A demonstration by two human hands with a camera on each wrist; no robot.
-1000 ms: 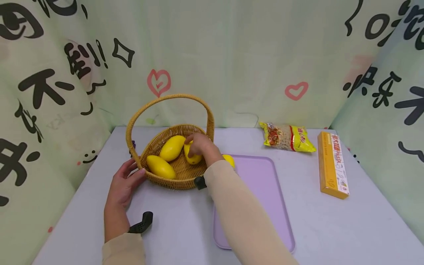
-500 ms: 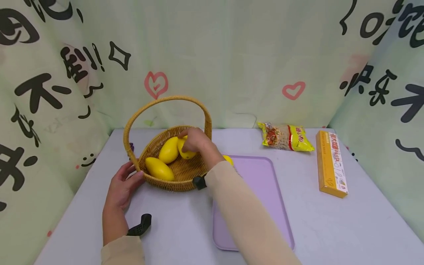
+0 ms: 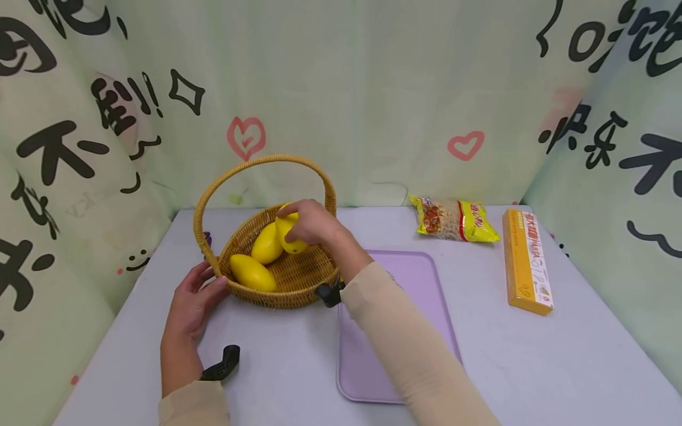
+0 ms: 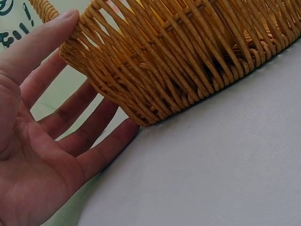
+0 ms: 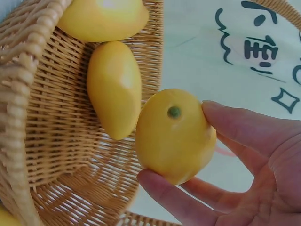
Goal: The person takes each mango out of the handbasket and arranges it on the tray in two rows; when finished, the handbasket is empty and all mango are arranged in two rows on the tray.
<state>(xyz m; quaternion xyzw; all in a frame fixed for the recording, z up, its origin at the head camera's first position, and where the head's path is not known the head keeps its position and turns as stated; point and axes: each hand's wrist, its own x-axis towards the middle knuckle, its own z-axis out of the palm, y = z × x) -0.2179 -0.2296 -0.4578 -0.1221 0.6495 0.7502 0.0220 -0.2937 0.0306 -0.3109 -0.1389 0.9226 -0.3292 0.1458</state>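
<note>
A wicker basket [image 3: 298, 290] with a tall hooped handle stands on the table, two yellow mangoes lying in its left part, one mango [image 3: 252, 273] nearer and another mango [image 3: 267, 244] behind. My right hand [image 3: 314, 223] reaches over the basket and holds a third mango [image 5: 176, 136] between thumb and fingers. In the right wrist view its green stem spot faces the camera, and its side overlaps a mango [image 5: 114, 89] in the basket. My left hand [image 3: 193, 302] touches the basket's left end, with the thumb [image 4: 66, 21] at the rim and nearly straight fingers [image 4: 106, 153] along the wicker side.
A purple tray [image 3: 367, 367] lies right of the basket, partly under the right sleeve. Farther right are a yellow snack bag [image 3: 455, 220] and an orange pasta box [image 3: 527, 260]. A small purple thing [image 3: 208, 238] shows behind the basket. Printed curtains surround the table.
My right hand has moved left and slightly up with the mango, now close against the rear mango in the head view. The left hand stays at the basket's end. The view has shifted slightly.
</note>
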